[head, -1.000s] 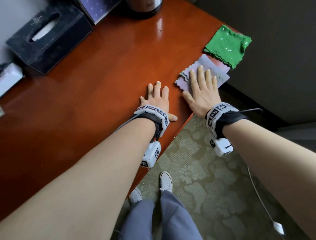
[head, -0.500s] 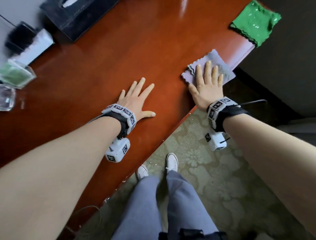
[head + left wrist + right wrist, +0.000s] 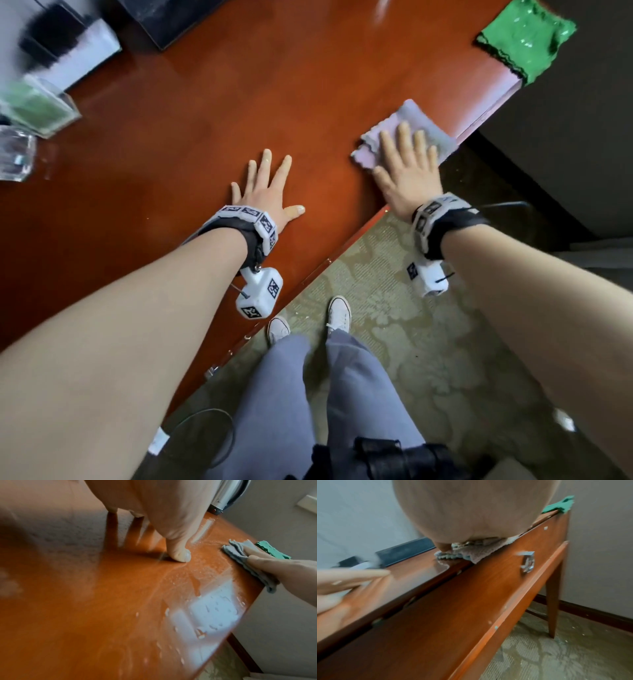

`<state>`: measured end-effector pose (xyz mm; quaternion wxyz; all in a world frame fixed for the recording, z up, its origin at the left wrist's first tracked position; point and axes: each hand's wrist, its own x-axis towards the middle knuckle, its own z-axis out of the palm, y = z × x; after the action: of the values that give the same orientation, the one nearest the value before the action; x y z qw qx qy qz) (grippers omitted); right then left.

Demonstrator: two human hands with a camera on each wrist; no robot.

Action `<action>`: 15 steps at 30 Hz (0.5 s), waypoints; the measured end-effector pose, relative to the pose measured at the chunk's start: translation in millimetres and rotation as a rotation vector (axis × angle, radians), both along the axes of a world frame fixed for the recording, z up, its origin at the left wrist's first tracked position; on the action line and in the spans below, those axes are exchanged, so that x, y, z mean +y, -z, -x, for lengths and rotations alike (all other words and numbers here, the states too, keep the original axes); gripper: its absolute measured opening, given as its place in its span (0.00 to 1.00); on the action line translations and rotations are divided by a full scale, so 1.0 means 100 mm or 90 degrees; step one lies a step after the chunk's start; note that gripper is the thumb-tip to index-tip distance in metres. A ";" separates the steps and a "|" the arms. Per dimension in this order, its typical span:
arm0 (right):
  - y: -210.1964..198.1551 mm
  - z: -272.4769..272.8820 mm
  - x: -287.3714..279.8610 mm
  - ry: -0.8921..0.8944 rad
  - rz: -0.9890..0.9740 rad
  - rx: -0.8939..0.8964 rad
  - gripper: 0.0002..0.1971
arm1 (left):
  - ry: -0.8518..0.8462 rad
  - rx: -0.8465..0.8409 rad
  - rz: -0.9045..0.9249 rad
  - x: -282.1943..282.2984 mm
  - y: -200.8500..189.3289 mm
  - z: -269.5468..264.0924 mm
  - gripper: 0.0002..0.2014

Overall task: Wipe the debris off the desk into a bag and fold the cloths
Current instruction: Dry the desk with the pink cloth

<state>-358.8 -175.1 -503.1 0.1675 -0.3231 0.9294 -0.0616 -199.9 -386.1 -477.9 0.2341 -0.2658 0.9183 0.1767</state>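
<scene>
The right hand [image 3: 407, 174] lay flat, fingers straight, pressing the folded lilac cloth [image 3: 416, 120] at the bench [image 3: 205, 154] edge; the left hand [image 3: 265, 192] rested spread just beside it. The step looked like smoothing a fold. Next, probably, the green cloth [image 3: 524, 37] beyond the right fingertips needed folding.

black box [image 3: 178, 17] cut off at top edge, clear containers [image 3: 20, 137] blurred, cropped left
</scene>
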 end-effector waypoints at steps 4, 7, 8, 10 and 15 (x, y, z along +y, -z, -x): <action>0.00 0.03 0.00 0.070 -0.010 -0.006 0.33 | -0.006 0.032 0.029 0.16 0.05 -0.20 0.39; 0.00 -0.34 -0.13 0.032 -0.013 0.011 0.34 | 0.041 0.053 0.099 0.21 0.12 -0.40 0.36; 0.00 -0.53 -0.17 -0.009 -0.012 0.017 0.35 | 0.062 0.062 0.114 0.20 0.14 -0.47 0.36; 0.00 -0.91 -0.26 -0.109 -0.011 0.020 0.35 | 0.093 0.080 0.122 0.14 0.15 -0.59 0.36; 0.00 -1.13 -0.24 -0.335 0.009 0.009 0.33 | 0.086 0.060 0.106 0.02 0.08 -0.95 0.34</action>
<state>-246.0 -199.3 -503.2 0.1687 -0.5555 0.8140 -0.0203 -104.5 -383.9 -485.5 0.1795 -0.2135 0.9555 0.0961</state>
